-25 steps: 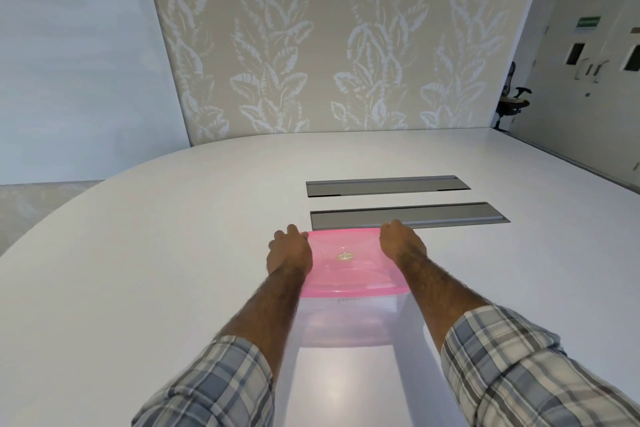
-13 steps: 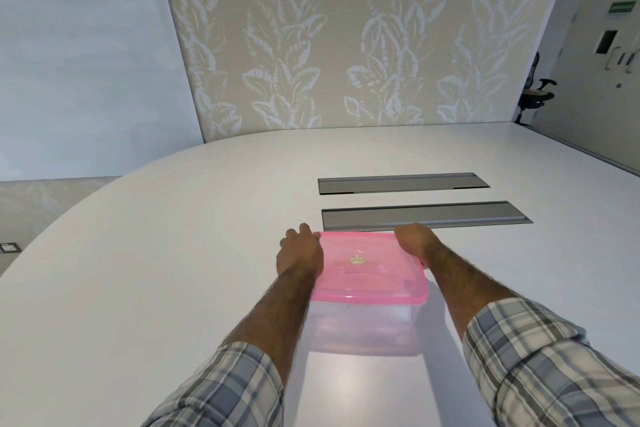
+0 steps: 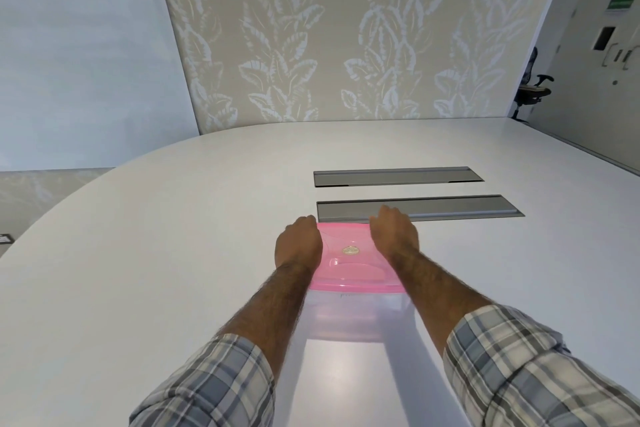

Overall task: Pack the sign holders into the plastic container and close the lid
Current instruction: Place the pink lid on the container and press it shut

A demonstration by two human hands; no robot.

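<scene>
A clear plastic container (image 3: 356,317) stands on the white table (image 3: 156,270) in front of me, with its pink translucent lid (image 3: 349,265) lying flat on top. My left hand (image 3: 299,244) rests on the lid's far left corner, fingers curled over the edge. My right hand (image 3: 393,236) lies on the lid's far right corner, palm down. A small round gold sticker (image 3: 350,250) sits between the hands. No sign holders can be made out through the container's walls.
Two long grey cable hatches (image 3: 450,206) (image 3: 398,176) are set flush in the table just beyond the container. A leaf-patterned wall stands behind the table. An office chair (image 3: 531,87) and a door are at the far right.
Both hands have stayed on the lid's far corners; the right hand has shifted inward onto the lid. The camera has moved slightly, and the container sits squarer to me.
</scene>
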